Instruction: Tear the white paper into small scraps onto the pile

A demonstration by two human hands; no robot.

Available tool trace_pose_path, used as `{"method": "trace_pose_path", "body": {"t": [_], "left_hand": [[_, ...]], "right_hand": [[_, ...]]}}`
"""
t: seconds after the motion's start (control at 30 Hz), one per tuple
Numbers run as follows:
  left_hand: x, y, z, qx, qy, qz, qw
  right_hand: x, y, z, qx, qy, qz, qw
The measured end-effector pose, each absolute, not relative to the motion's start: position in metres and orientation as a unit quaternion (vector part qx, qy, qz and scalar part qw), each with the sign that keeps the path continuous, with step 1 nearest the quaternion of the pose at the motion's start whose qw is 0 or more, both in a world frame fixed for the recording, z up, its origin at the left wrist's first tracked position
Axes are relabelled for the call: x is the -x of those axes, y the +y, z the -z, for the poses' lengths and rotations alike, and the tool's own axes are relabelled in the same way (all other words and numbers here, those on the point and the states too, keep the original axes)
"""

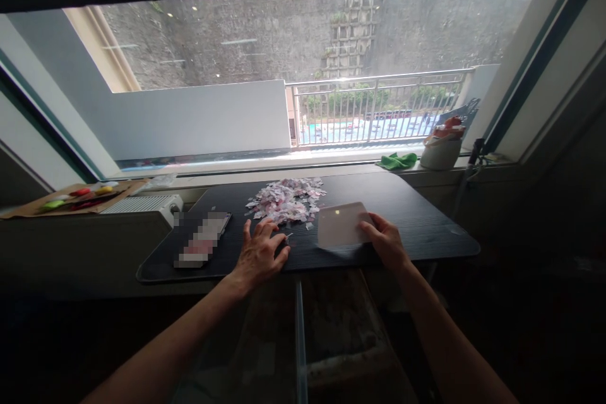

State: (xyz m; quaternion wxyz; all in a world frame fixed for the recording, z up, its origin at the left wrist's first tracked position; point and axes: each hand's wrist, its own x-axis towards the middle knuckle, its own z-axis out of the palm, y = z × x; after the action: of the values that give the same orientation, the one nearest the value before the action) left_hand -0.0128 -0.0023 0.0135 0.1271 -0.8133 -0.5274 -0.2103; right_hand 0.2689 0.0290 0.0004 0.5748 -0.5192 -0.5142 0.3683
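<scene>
A heap of small torn paper scraps (286,199), whitish with pink tints, lies on the dark tabletop (374,186). My left hand (260,249) is at the near edge of this heap, palm down, fingers curved and apart. A tiny pale scrap (289,237) shows beside its index finger. To the right of the heap, my right hand (384,238) grips a flat white plastic scraper (341,225) by its right edge, thumb on top. The scraper has rounded corners and is tilted over the table; whether its lower edge touches the surface I cannot tell.
A phone (203,240) with a blurred screen lies left on the table. Behind are a window, a green cloth (398,161) and a white container (441,153) on the sill. A radiator (142,203) and cardboard (111,196) with colourful items stand at left.
</scene>
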Motion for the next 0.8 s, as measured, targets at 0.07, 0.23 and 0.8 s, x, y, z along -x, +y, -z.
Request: {"method": "trace_pose_path", "body": {"t": [0.07,0.23,0.8], "left_hand": [[0.016,-0.002,-0.014,0.811,-0.531,0.213,0.124],[0.008,0.005,-0.013,0.826,-0.514,0.206,0.106],[0.013,-0.008,-0.004,0.823,-0.517,0.225,0.075]], "right_hand": [[-0.270,0.030,0.001,0.522,-0.514,-0.366,0.574],[-0.270,0.031,-0.001,0.524,-0.501,-0.361,0.587],[-0.239,0.035,-0.022,0.601,-0.551,-0.264,0.516]]}}
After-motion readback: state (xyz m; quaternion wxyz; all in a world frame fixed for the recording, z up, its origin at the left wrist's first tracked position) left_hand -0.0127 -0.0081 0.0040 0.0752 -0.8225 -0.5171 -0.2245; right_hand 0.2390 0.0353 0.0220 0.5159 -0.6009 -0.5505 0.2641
